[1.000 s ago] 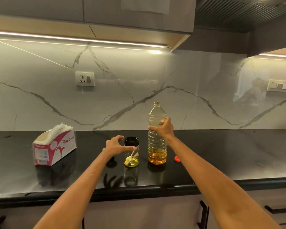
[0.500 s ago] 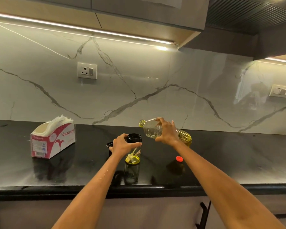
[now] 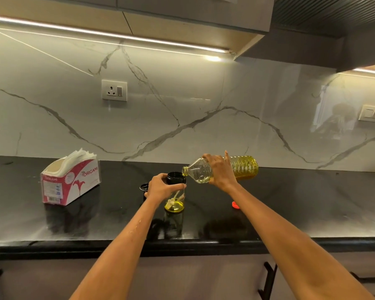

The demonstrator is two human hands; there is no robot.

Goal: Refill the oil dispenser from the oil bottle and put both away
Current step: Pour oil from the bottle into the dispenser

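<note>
The oil bottle lies almost level in the right hand, its long axis running from 3 o'clock to 9 o'clock, mouth just beside the black collar of the oil dispenser and a touch above it. The right fingers are clenched round the bottle's shoulder; the left hand grasps the dispenser's neck, steadying it upright on the surface. A further tip seems needed before oil runs. A black lid sits at the dispenser's 9 o'clock, a red cap at 3, a tissue box well apart at 9; nothing blocks the pour.
</note>
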